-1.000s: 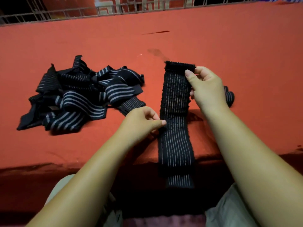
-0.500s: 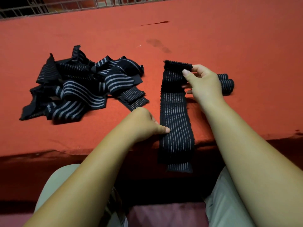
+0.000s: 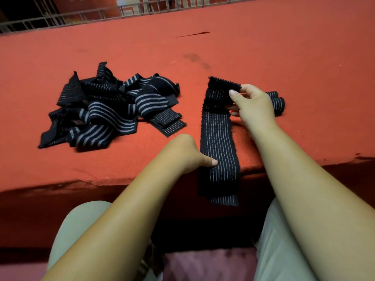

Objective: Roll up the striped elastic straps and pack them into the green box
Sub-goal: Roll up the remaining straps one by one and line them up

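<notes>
Plainly, one long striped strap [image 3: 218, 126] lay stretched across the red worktop [image 3: 284, 57], running from the middle towards the near edge. Its lower end hung over that edge, between the person's knees [image 3: 81, 220]. The right hand [image 3: 253, 106] pinched the strap's far end between thumb and forefinger, holding that end raised off the cloth and bent over. The left hand [image 3: 188, 153] sat close to the near edge with its thumb laid on the strap's left border. Its other fingers were tucked under and hidden, so I could not tell whether they gripped the strap or only steadied it.

Just beyond the right hand, partly hidden by it, two rolled straps [image 3: 278, 102] lay side by side and touching on the worktop. Towards the left, well apart from the stretched strap, a loose pile of straps [image 3: 105, 110] lay tangled, some with broad pale stripes and some with thin ones. A metal grating [image 3: 81, 17] ran along the worktop's far edge. A dark stain [image 3: 194, 57] marked the cloth beyond the strap's far end.
</notes>
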The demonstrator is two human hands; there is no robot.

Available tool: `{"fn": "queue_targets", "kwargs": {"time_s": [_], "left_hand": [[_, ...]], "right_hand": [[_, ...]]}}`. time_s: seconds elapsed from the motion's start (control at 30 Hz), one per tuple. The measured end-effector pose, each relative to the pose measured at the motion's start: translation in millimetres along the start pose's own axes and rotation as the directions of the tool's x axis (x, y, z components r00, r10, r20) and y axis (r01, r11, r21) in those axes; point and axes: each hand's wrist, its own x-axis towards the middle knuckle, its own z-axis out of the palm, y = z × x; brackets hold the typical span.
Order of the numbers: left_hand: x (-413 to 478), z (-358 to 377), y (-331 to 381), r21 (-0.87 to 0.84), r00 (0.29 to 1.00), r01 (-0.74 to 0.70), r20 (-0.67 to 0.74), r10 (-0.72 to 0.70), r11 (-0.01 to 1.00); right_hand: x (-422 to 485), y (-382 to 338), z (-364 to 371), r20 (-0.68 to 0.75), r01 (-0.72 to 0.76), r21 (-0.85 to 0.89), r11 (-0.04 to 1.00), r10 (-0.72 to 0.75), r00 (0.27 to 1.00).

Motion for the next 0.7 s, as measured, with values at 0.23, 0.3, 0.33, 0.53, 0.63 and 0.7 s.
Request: {"fn": "queue_targets", "kwargs": {"time_s": [0.23, 0.3, 0.33, 0.53, 0.63, 0.7], "left_hand": [[5, -7, -6, -0.069, 0.998, 0.005, 0.064, 0.000, 0.998], [3, -13, -6, -0.068, 0.996, 0.003, 0.089, 0.003, 0.998], [3, -16, -6, -0.058, 0.995, 0.000, 0.100, 0.006, 0.998], [9, -22, -8, -0.001, 0.989, -0.015, 0.145, 0.015, 1.000], [14, -25, -9, 0.020, 0.984, -0.012, 0.179, 0.009, 1.000], [16, -26, -9, 0.023, 0.981, -0.017, 0.194, 0.012, 1.000]], "right_hand": [[-2, 2, -4, 0.001, 0.029, -0.017, 0.999, -0.029, 1.000], [-1, 2, -5, 0.000, 0.037, -0.023, 0.999, -0.037, 0.999], [-1, 2, -6, 0.002, 0.040, -0.021, 0.999, -0.040, 0.999], [1, 4, -8, -0.002, 0.059, -0.015, 0.998, -0.060, 0.998], [3, 5, -8, -0.002, 0.065, -0.022, 0.998, -0.065, 0.998], [4, 4, -8, -0.002, 0.069, -0.028, 0.997, -0.069, 0.998]]}}
